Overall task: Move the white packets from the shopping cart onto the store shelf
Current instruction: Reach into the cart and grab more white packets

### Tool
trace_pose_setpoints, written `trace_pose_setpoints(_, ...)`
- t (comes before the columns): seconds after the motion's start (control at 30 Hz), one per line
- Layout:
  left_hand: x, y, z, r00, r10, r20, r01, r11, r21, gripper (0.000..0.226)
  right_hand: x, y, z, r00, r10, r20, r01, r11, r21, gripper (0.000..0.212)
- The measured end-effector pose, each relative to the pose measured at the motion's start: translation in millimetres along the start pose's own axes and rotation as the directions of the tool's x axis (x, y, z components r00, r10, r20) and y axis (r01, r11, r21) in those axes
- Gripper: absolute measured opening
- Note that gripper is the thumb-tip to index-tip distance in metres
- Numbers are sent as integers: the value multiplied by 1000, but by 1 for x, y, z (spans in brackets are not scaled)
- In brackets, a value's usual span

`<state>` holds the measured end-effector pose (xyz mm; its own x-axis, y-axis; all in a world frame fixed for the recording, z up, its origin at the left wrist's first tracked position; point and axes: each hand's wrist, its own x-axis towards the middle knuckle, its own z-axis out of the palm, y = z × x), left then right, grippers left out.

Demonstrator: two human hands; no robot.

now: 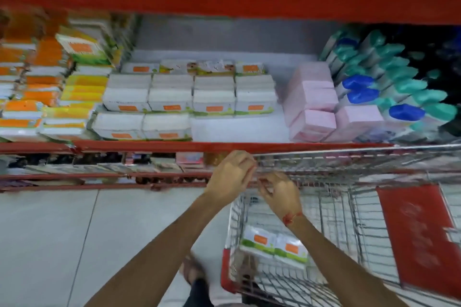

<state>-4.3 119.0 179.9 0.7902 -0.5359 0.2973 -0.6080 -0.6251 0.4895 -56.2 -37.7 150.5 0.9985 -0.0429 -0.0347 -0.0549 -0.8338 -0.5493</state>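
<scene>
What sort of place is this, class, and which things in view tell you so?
Most likely a shop aisle, such as a supermarket. Red shelving holds rows of white packets and pink packs, and a wire shopping cart stands beside it on a tiled floor.

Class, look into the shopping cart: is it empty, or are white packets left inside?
Not empty. Two white packets lie side by side in the shopping cart, below the right hand.

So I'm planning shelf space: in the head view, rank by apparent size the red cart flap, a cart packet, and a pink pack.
1. red cart flap, clearly largest.
2-3. cart packet and pink pack: alike; the packet's nearer, so unranked.
</scene>
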Motion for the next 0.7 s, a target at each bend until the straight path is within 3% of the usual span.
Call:
trace_pose_setpoints(0.07,3,17,37,991,3,132,-3,1000,-2,31,-17,41,6,983,106,151,-99,994,-55,17)
trace_pose_setpoints(0.13,4,24,74,931,-59,360,52,998,30,32,-31,74,13,893,236,384,-199,971,-134,31)
trace_pose_setpoints(0.23,1,29,129,699,-194,688,129,981,146,33,-46,118,27,686,373,625,-225,925,-305,56)
trace_pose_setpoints(0.33,-16,31,171,510,-290,810,136,957,256,34,-59,148,44,576,429,696,-233,902,-363,65)
trace_pose_setpoints(0.47,-50,26,208,370,-368,853,139,930,341,42,-74,176,65,534,446,718,-228,894,-386,61)
trace_pose_setpoints(0.53,-64,22,221,335,-392,857,161,920,358,49,-80,189,77,523,446,726,-227,894,-386,61)
trace_pose_setpoints(0.7,-71,19,229,381,-392,837,200,919,339,54,-80,202,86,541,471,696,-321,881,-347,53)
